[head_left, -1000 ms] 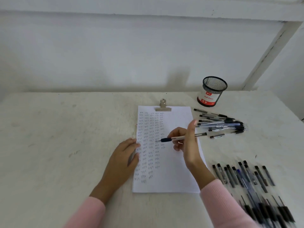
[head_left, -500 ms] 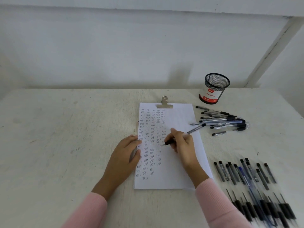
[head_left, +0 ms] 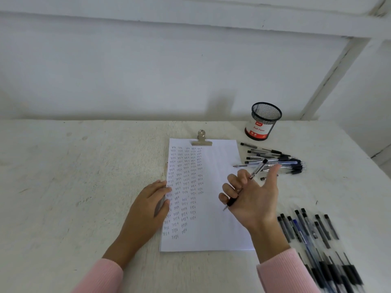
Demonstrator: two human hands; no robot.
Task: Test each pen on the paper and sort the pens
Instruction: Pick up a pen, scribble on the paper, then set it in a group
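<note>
Right hand (head_left: 251, 199) fingers curl round pen (head_left: 257, 170), thumb out; tip just above paper (head_left: 213, 218). Left hand (head_left: 148, 199) flat, fingers together, presses paper edge. Likely sorting step: next, lay pen on far pile (head_left: 281, 161), no mixing.

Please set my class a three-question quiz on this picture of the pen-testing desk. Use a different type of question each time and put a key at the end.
1. Multiple choice: the right hand grips
A) a ruler
B) a pen
C) an eraser

2. True or false: the left hand rests flat on the left edge of the paper.

3. Fill in the missing word: the paper is held at its top edge by a metal ____.

Key:
1. B
2. true
3. clip
</note>
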